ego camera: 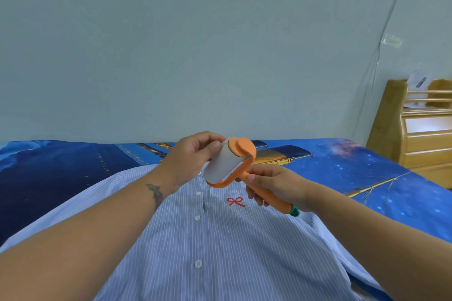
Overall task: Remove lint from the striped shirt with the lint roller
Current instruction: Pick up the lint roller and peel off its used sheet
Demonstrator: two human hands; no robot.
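Blue bedding [367, 166] printed with a ship and a starry sky is covering the flat surface, and the striped shirt [220, 239] is lying spread on it, filling the view from 6 o'clock up to the centre, buttoned, with white buttons [197, 218] running up its front and a small red bow [235, 201] stitched just right of them. Both forearms are reaching in from the lower corners; the left one is showing a dark tattoo [155, 194] near the wrist. Above the shirt's chest, clear of the cloth, the right hand [271, 184] is gripping the orange handle of the lint roller [228, 166], whose green tip is pointing toward 4 o'clock. The left hand [190, 156] is pinching the far end of the white roll, thumb on its surface. Farther off at 3 o'clock a wooden cabinet [420, 139] is standing beside the bed, and a pale wall [195, 44] is filling everything toward 12 o'clock.
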